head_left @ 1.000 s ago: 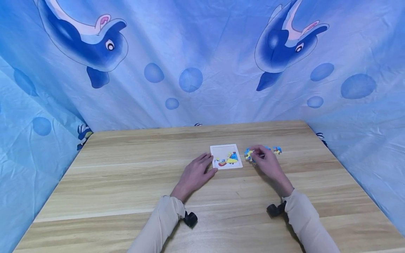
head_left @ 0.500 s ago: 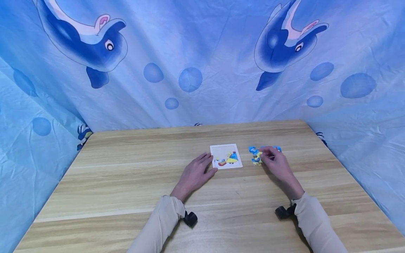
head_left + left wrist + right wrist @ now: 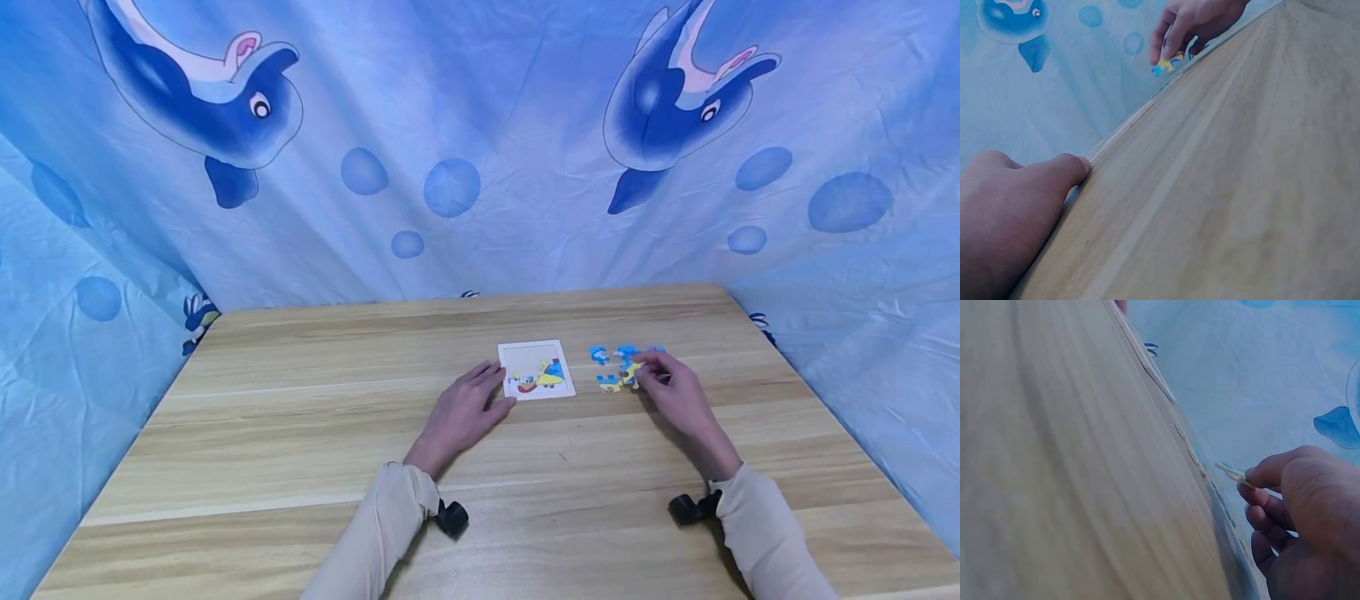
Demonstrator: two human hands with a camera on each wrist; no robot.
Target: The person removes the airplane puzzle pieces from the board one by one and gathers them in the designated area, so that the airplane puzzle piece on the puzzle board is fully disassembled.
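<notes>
In the head view my right hand (image 3: 681,402) pinches a yellow and blue jigsaw piece (image 3: 630,375) between thumb and fingers, above the loose pieces. That piece (image 3: 1234,473) appears tilted and off the table in the right wrist view. My left hand (image 3: 462,412) lies at the left edge of a square white puzzle tray (image 3: 525,345), its fingers fairly straight and touching the rim. Fitted pieces (image 3: 551,380) with a cartoon picture fill the tray's near side and right corner; its upper left shows bare backing. Right of the tray lie loose pieces, including a blue one (image 3: 598,355) and a yellow-blue one (image 3: 609,383).
More loose blue pieces (image 3: 626,352) lie along the back of the group, some partly hidden by my right hand. The wooden table (image 3: 300,433) reaches a blue dolphin-print curtain (image 3: 480,108) behind. Black wrist cameras (image 3: 452,520) sit at both cuffs.
My right hand has moved right, away from the tray, carrying the pinched piece across the loose pieces and uncovering those on the left. My left hand and the tray have stayed put.
</notes>
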